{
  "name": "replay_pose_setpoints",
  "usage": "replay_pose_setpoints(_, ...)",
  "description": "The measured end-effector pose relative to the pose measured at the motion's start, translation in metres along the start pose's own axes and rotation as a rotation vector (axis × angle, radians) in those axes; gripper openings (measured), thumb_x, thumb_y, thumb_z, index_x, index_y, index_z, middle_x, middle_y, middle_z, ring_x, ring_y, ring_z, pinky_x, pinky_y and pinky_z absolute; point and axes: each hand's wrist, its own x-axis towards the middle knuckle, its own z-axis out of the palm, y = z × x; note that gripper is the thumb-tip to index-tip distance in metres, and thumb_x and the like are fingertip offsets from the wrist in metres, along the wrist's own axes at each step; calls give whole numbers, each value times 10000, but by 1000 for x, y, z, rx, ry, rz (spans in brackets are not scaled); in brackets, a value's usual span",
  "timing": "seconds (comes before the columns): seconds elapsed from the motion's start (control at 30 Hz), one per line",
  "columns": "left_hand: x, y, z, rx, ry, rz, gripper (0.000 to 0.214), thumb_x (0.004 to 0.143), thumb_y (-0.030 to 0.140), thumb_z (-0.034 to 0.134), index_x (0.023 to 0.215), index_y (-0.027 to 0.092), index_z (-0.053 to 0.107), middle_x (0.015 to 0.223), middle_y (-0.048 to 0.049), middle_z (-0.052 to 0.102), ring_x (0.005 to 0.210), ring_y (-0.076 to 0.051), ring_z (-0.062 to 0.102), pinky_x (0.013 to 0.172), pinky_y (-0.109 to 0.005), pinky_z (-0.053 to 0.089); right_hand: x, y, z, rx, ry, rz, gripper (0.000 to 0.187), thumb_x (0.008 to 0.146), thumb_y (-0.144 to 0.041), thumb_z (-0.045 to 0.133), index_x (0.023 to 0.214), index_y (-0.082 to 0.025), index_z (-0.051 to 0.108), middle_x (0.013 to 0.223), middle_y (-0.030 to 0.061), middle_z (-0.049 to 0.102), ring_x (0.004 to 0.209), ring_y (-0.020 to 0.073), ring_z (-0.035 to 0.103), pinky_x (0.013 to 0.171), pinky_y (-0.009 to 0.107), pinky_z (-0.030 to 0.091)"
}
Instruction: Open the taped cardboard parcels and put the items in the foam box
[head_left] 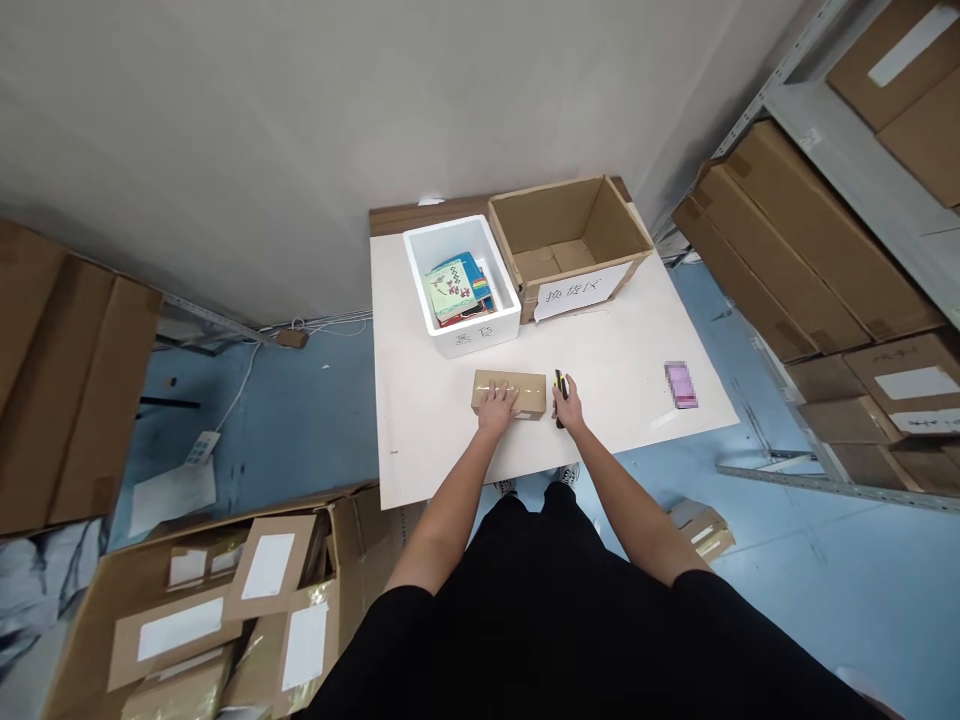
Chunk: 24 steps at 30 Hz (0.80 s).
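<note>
A small taped cardboard box [531,384] lies on the white table [420,420] in front of me. My left hand [496,408] rests on its top with the fingers spread over the clear tape. Just right of the box, my right hand [570,404] is closed around a yellow and black utility knife [559,380]. The knife stays a short way apart from the box. Whether its blade is out is too small to tell.
Behind the box stand a white foam bin [480,335] holding booklets and a large open cardboard box [626,265] with a handwritten label. A pixelated pink item [681,385] lies at the table's right. Shelving [847,125] rises on the right; a carton of parcels [352,540] stands lower left.
</note>
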Motion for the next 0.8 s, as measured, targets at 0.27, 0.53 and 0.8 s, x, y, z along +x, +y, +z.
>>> replay_pose_setpoints(0.27,-8,-5,21,35,104,6,656,1060,445,529,1689,315,390,1784,-77,279,1653,-377,176,1288,-564,295,-28,27,-29,309,-267,56,681,998,-489,596,1609,-242,420,646,-87,566,438,117,521,476,243,532)
replay_pose_setpoints(0.53,-4,-8,23,41,94,6,664,1048,442,557,1681,307,407,1778,-77,297,1645,-396,196,1290,-581,288,-13,26,-21,360,-323,67,679,999,-481,615,1600,-249,399,618,-107,555,427,114,520,468,229,525)
replay_pose_setpoints(0.8,-9,-6,18,61,95,7,662,1056,447,540,1687,306,396,1779,-77,295,1645,-399,193,1283,-565,308,-25,23,-29,370,-373,81,643,987,-446,666,1562,-260,444,581,-113,545,414,112,496,442,212,504)
